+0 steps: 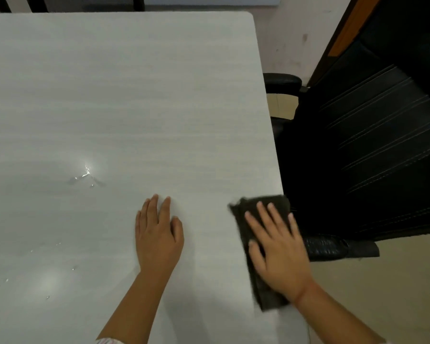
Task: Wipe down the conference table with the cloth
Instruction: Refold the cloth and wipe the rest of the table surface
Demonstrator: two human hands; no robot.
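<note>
The conference table [124, 95] has a pale grey wood-grain top that fills most of the view. A dark folded cloth [243, 219] lies flat at the table's right edge, near me. My right hand [276, 249] presses flat on the cloth with fingers spread, and looks a little blurred. My left hand [158, 232] rests flat on the bare table to the left of the cloth, fingers together, holding nothing. Small wet streaks and droplets [86, 176] glisten on the table left of my hands.
A black office chair [363, 145] with an armrest [282, 81] stands tight against the table's right edge. More droplets [47, 296] dot the near left of the table. Beige floor shows beyond the far right corner, and dark chair legs stand behind the far edge.
</note>
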